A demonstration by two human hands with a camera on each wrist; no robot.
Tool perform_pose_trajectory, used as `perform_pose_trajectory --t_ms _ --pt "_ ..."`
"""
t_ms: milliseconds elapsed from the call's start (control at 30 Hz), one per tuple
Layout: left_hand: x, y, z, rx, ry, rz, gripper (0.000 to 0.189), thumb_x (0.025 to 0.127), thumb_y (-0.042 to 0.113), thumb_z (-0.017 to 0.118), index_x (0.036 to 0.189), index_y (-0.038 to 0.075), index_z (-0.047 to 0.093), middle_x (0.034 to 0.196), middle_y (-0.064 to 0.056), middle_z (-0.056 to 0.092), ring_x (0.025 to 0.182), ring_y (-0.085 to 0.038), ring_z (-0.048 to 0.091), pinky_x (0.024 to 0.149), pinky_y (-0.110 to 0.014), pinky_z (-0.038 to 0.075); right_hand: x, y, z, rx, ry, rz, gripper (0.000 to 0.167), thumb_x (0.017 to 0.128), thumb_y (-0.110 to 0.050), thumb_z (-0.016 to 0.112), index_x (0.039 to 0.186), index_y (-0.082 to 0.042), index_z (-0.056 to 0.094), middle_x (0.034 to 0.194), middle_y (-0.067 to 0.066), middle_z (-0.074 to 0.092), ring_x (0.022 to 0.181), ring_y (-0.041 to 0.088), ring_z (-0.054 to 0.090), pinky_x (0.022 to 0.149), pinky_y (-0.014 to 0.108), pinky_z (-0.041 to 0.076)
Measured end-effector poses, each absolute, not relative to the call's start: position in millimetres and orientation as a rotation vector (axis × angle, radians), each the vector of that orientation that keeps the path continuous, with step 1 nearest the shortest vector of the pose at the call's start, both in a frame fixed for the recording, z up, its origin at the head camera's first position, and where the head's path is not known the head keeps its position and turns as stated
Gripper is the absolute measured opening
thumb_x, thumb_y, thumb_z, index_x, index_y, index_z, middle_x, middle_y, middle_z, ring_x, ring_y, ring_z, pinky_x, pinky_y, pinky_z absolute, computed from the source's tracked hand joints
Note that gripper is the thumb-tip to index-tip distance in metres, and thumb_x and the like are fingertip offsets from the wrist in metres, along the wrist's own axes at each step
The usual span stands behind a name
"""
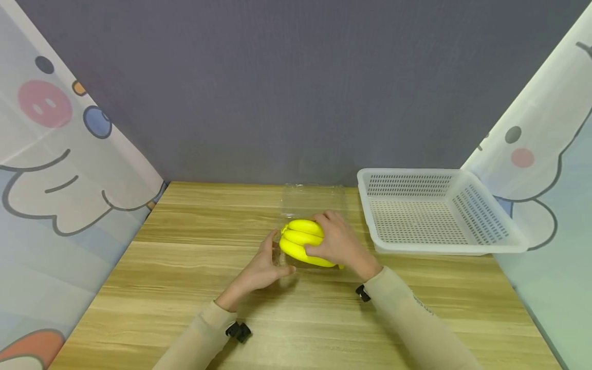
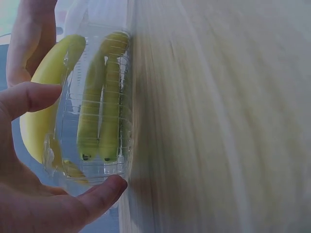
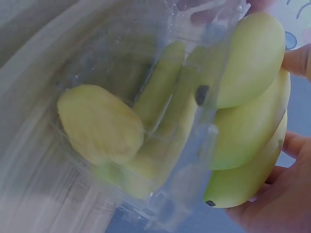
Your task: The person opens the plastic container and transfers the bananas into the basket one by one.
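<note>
My right hand (image 1: 339, 241) grips a bunch of yellow bananas (image 1: 300, 239) from above, fingers at the far side and thumb at the near side. The bunch lies over the open mouth of a clear plastic clamshell box (image 2: 73, 109); its lid (image 1: 314, 200) stands folded back behind. Through the box wall, more bananas (image 2: 112, 107) show inside, beside a rounded yellow piece (image 3: 99, 124) whose kind I cannot tell. My left hand (image 1: 259, 267) is spread around the box's left side, with a fingertip touching its lower corner and the thumb extended near the rim.
A white perforated plastic basket (image 1: 372, 221) stands at the back right of the wooden table (image 1: 185, 288). A grey wall panel (image 1: 296, 92) rises behind the table. Cartoon-printed sheets (image 1: 41, 185) hang at both sides.
</note>
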State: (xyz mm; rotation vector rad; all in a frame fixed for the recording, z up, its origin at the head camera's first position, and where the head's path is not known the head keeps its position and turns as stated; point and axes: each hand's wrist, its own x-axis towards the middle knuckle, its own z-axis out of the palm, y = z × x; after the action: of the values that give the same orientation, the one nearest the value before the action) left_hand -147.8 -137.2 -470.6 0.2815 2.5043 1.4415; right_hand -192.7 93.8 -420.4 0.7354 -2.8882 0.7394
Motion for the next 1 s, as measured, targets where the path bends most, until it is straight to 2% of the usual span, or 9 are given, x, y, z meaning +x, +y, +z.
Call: perform_pose_trajectory --t_ms 133,267,467,633,833,1000 --pt "-148 -137 -472 0.262 2.503 1.446 0.116 0.081 0.032 0.082 0.162 0.006 0.004 0.135 -0.016 0.041 0.119 -0.031 0.047 0.095 -0.05 0.049 -192 95 -417 0.721 -2.895 0.757 0.068 0.076 -0.045 0.073 0.13 -0.007 0.062 0.117 0.008 0.059 0.103 0.025 0.052 0.085 0.043 0.049" --pt "-149 -136 -472 0.238 2.505 1.442 0.117 0.08 0.033 0.083 0.163 0.008 0.003 0.143 -0.02 0.037 0.125 -0.035 0.046 0.099 -0.057 0.047 -192 97 -413 0.696 -2.898 0.771 0.07 0.075 -0.045 0.073 0.132 -0.006 0.061 0.116 0.007 0.059 0.099 0.023 0.052 0.081 0.04 0.049" --pt "-149 -136 -471 0.218 2.507 1.436 0.118 0.08 0.033 0.083 0.163 0.01 0.003 0.157 -0.027 0.025 0.139 -0.045 0.037 0.105 -0.068 0.039 -191 101 -404 0.675 -2.885 0.758 0.071 0.074 -0.046 0.072 0.132 -0.007 0.061 0.114 0.006 0.059 0.099 0.023 0.051 0.077 0.039 0.047" --pt "-148 -135 -471 0.211 2.521 1.424 0.118 0.078 0.032 0.083 0.163 0.009 0.004 0.157 -0.027 0.026 0.139 -0.045 0.037 0.104 -0.068 0.039 -188 104 -397 0.657 -2.878 0.786 0.067 0.074 -0.046 0.073 0.13 -0.009 0.062 0.112 0.004 0.058 0.096 0.022 0.051 0.074 0.038 0.047" --pt "-149 -135 -470 0.223 2.53 1.41 0.119 0.077 0.032 0.082 0.163 0.008 0.004 0.155 -0.03 0.028 0.139 -0.047 0.038 0.104 -0.069 0.04 -187 111 -387 0.586 -2.846 0.844 0.067 0.075 -0.045 0.076 0.129 -0.009 0.062 0.117 0.006 0.059 0.092 0.022 0.055 0.074 0.039 0.05" --pt "-150 -135 -470 0.221 2.535 1.403 0.118 0.078 0.032 0.082 0.163 0.007 0.004 0.156 -0.031 0.027 0.141 -0.047 0.036 0.105 -0.068 0.038 -183 114 -379 0.587 -2.83 0.825 0.068 0.074 -0.047 0.074 0.129 -0.009 0.063 0.118 0.006 0.059 0.094 0.022 0.054 0.074 0.039 0.049"
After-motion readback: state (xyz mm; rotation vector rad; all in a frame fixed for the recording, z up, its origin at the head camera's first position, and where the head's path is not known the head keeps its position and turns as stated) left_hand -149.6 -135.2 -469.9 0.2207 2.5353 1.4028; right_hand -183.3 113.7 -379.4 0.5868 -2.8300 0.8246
